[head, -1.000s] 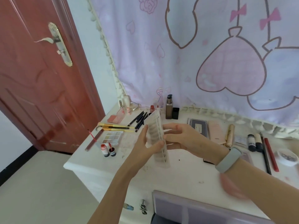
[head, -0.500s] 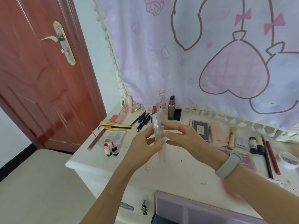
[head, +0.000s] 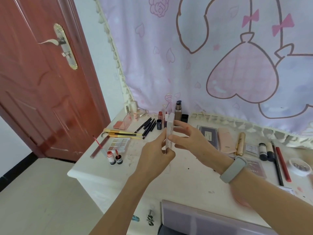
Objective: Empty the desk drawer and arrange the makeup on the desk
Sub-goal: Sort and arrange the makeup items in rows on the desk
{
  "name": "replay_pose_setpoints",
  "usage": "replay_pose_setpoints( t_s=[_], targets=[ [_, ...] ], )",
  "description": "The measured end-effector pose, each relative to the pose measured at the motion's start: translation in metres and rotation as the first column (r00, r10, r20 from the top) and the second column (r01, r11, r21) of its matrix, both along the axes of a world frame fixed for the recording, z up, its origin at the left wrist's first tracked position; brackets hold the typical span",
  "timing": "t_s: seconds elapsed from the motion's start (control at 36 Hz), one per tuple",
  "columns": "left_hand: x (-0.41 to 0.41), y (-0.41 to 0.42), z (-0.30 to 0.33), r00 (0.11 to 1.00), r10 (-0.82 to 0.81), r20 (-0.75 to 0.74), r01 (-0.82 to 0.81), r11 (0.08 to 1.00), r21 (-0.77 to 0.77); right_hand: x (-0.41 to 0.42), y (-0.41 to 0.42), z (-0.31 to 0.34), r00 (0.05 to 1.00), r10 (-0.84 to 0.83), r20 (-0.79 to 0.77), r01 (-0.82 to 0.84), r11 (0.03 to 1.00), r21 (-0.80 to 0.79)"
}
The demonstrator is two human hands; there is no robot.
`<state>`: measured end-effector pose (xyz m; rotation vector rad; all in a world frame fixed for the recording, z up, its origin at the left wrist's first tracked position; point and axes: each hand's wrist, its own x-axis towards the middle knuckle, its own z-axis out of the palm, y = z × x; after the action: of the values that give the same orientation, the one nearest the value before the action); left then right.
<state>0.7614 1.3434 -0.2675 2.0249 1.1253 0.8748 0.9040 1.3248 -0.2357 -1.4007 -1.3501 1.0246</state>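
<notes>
- A person at a white desk [head: 186, 182] holds a thin clear case [head: 169, 133] edge-on to the head camera, upright above the middle of the desktop.
- The left hand [head: 155, 158] pinches the case's lower end between thumb and fingers; the right hand [head: 191, 141] steadies its upper part, fingers spread and fairly straight against its side.
- What the case holds cannot be read from this angle.
- Makeup already lies in groups on the desk: brushes [head: 122, 134], a row of dark pencils [head: 148, 126] and an eyeshadow palette [head: 119, 144] to the left, two small red bottles [head: 115, 157] nearer the front edge.
- At the back stand a foundation bottle [head: 177, 111] and a blush compact [head: 121, 124]; to the right sit a dark palette [head: 208, 134], a pink case [head: 226, 141], a gold tube [head: 240, 143] and red and black pencils [head: 281, 163].
- The drawer [head: 203, 221] stands open at the bottom of the frame; its inside is out of view.
- Judged from the layout, the sorting is well along, and the step in hand is placing this one case.
- The bare patch of desktop right under the hands looks the likeliest spot for it.
- The next move calls for turning the case flat and lowering it with both hands, clear of the pencils and bottles, since a thin slippery case held by its edges could slide from the pinch.
</notes>
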Motion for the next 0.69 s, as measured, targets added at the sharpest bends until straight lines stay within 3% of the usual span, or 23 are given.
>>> replay_pose_setpoints(
  t_s=[0.19,0.39,0.53,0.69],
  targets=[
    [-0.002,0.000,0.009,1.000,-0.003,-0.025,0.004,0.999,0.034,0.010,0.000,-0.007,1.000,-0.015,-0.003,0.015,1.000,0.011],
    [0.005,0.006,0.021,0.975,-0.015,-0.224,0.048,0.989,0.143,0.018,-0.002,-0.015,0.996,-0.083,-0.018,0.083,0.996,0.025],
    [0.010,0.007,0.025,0.940,0.025,-0.341,0.062,0.968,0.242,0.026,0.001,-0.019,0.988,-0.124,0.092,0.124,0.992,0.004],
    [0.016,0.012,0.028,0.885,-0.029,-0.466,0.183,0.940,0.288,0.046,-0.004,-0.028,0.988,-0.113,0.101,0.121,0.989,-0.080]
  ],
)
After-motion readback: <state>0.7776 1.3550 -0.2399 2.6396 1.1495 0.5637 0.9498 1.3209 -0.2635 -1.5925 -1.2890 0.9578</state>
